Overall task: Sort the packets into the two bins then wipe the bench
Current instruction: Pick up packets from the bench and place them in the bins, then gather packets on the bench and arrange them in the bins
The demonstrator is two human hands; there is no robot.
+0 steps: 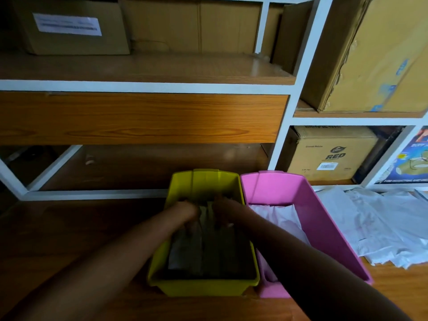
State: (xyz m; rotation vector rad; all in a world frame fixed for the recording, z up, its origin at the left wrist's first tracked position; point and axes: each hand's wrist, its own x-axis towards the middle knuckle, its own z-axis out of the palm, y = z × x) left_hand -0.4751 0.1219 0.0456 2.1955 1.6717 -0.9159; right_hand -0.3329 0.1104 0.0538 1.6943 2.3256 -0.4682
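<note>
Both hands in the yellow bin (pixel 176 272): left hand (pixel 188 213) and right hand (pixel 221 213) sit on the dark packets (pixel 208 249) stacked there; grip unclear, fingers lost in shadow. Pink bin (pixel 324 228) touches it on the right, holding white packets (pixel 278 216). More white packets, a loose pile (pixel 382 228), lie on the bench (pixel 69 228) right of the pink bin.

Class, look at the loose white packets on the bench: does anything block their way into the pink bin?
Nothing visible does. The white packets lie on the bench right of the pink bin, whose top is open. Both hands, left hand and right hand, are inside the yellow bin.
</note>
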